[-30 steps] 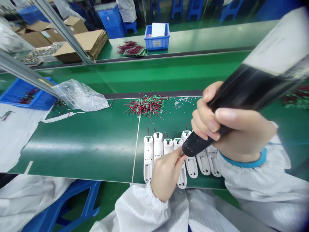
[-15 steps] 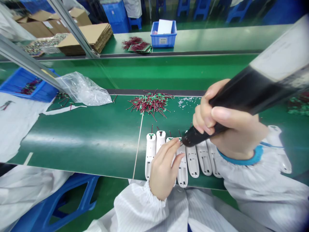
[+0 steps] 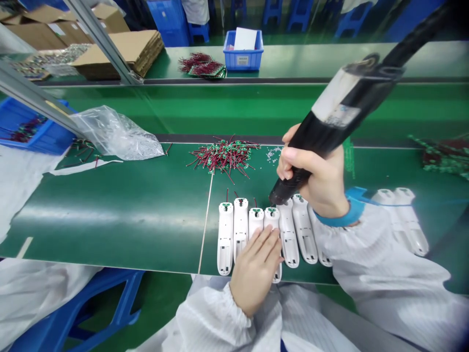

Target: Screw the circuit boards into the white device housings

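Observation:
My right hand (image 3: 318, 176) is wrapped round a black electric screwdriver (image 3: 311, 142), its cable rising to the upper right. The tool's tip points down at the top end of a white plastic housing (image 3: 271, 217) with a small green circuit board in it; whether they touch I cannot tell. My left hand (image 3: 256, 266) lies flat over this housing and the one beside it, fingers stretched out. Several more white housings (image 3: 225, 239) stand in a row to either side, some with a dark red wire at the top. A blue wrist strap (image 3: 333, 217) circles my right wrist.
A heap of small green boards with red wires (image 3: 227, 155) lies behind the row, beside scattered screws (image 3: 273, 155). A clear plastic bag (image 3: 117, 134) and a blue bin (image 3: 47, 134) are at the left. Two white housings (image 3: 412, 220) rest at the right.
My left hand has drawn back from the housing's top end and now lies flat lower down. The screwdriver in my right hand has tilted more upright and moved slightly left.

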### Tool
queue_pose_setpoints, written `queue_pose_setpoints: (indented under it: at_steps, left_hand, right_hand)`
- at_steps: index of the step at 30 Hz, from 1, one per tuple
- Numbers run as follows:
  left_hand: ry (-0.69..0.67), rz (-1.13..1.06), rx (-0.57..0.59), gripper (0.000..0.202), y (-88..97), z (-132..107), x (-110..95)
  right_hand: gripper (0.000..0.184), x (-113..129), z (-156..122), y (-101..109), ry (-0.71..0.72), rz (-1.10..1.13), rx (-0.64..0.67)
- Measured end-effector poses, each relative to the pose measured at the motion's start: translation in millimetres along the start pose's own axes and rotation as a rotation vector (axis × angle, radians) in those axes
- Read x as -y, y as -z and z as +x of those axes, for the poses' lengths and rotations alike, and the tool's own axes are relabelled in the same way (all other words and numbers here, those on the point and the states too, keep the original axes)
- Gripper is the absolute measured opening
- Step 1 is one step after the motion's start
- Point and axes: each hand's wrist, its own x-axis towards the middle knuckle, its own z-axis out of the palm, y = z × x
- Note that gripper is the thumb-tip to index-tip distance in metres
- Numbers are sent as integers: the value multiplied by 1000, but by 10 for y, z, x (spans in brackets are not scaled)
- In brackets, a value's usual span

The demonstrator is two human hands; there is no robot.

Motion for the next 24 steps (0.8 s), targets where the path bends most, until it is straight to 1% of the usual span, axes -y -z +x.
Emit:
queue_pose_setpoints:
  at_steps: [3,5,9,11,16,21,24]
  left_hand:
    - [-29,41,2,33,2,-9,17]
    - [-69,117,3,33,-6,-11,32]
    - [-231,374,-60,29,-37,-17,73]
    - [-292,479,-92,27,-51,-21,92]
    - [-313,567,-85,27,-62,-21,110]
    - [-317,584,-92,28,-66,-18,117]
    - [-317,585,-95,29,-65,-20,120]
  right_hand:
    - [16,-2,-1,4,-4,15,17]
    - [15,-9,-2,4,-8,21,25]
    - [13,-28,-4,5,1,19,30]
    - [13,-34,-7,6,6,12,35]
    - [15,-48,-15,-3,-9,-21,35]
    - [19,-78,2,-12,-22,-21,33]
    - [20,-56,6,-5,-21,-15,40]
